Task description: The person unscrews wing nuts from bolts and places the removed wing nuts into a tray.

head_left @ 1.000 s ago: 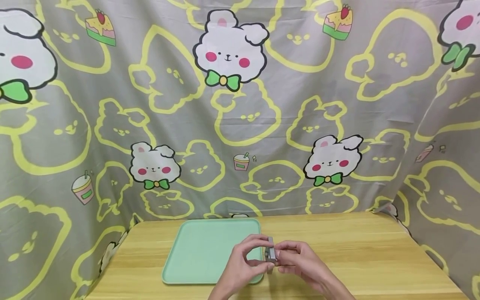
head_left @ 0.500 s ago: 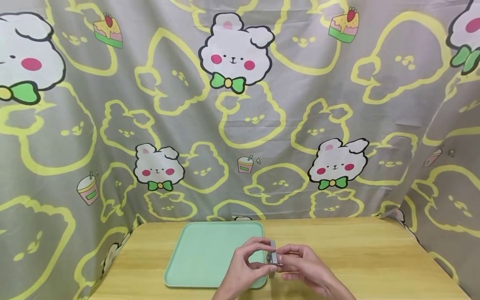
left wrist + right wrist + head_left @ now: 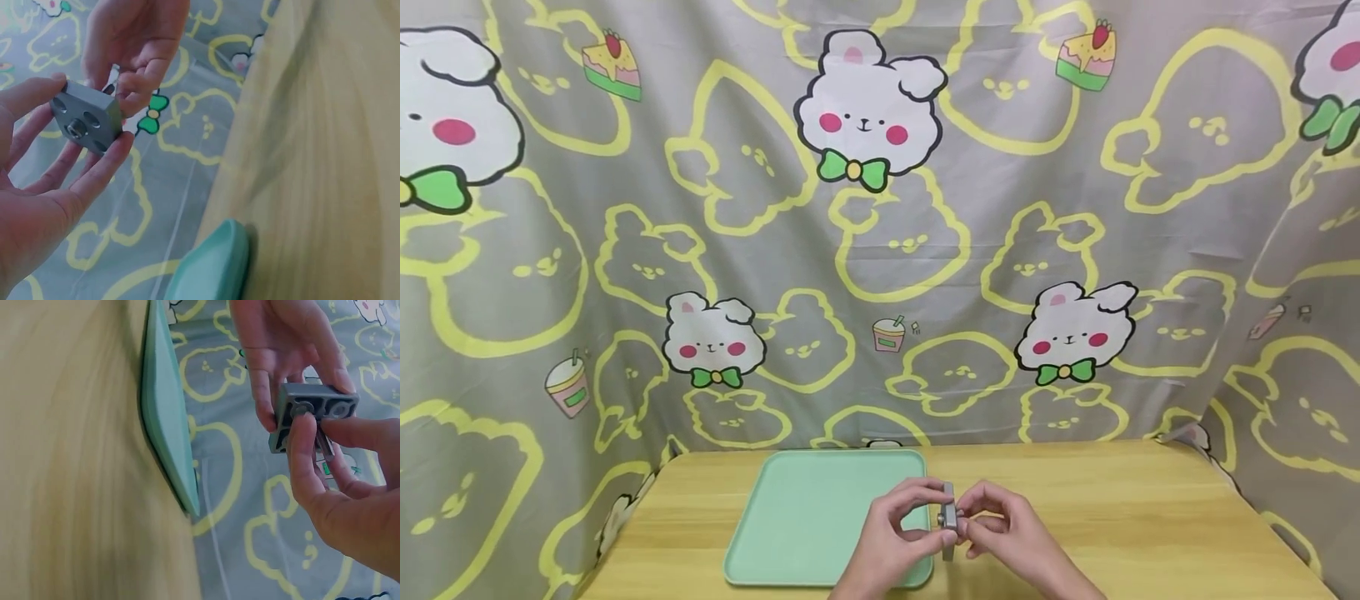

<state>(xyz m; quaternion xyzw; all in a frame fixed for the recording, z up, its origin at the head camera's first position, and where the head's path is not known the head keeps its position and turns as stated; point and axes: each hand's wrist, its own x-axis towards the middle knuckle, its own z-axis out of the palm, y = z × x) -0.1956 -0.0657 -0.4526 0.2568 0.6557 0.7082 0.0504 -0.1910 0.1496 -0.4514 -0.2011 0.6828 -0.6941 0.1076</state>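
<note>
The grey block (image 3: 106,107) is held up above the tabletop (image 3: 1120,508), just right of the tray (image 3: 812,508) in the head view. A bolt (image 3: 77,129) shows in its holed face. The left hand (image 3: 887,533), part open, grips its edges between thumb and fingers; the right hand (image 3: 1018,533), nearly closed, pinches a slim metal piece (image 3: 325,445) at the hollow face. Patterned cloth (image 3: 962,292) hangs behind.

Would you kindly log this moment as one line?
left hand: grips gray block | right hand: pinches metal piece at block | green tray: on table
</note>
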